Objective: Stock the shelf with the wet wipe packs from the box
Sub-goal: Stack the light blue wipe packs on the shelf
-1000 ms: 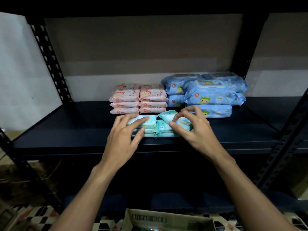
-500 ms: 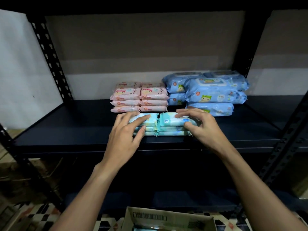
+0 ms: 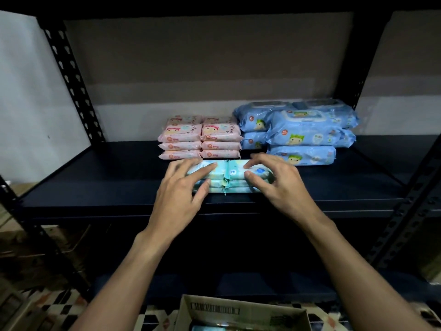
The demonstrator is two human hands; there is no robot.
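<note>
Two stacks of teal packs (image 3: 229,174) lie near the front edge of the shelf (image 3: 107,187), with board showing wide on either side. Their long axes run left-right, sealed ends meeting. The left grip (image 3: 181,194) lays near-straight fingers over one stack; the right grip (image 3: 279,187) curls onto the other. Pink packs (image 3: 200,139) and blue packs (image 3: 303,134) stand behind. The inside of the open box (image 3: 214,311) is too dark to read.
</note>
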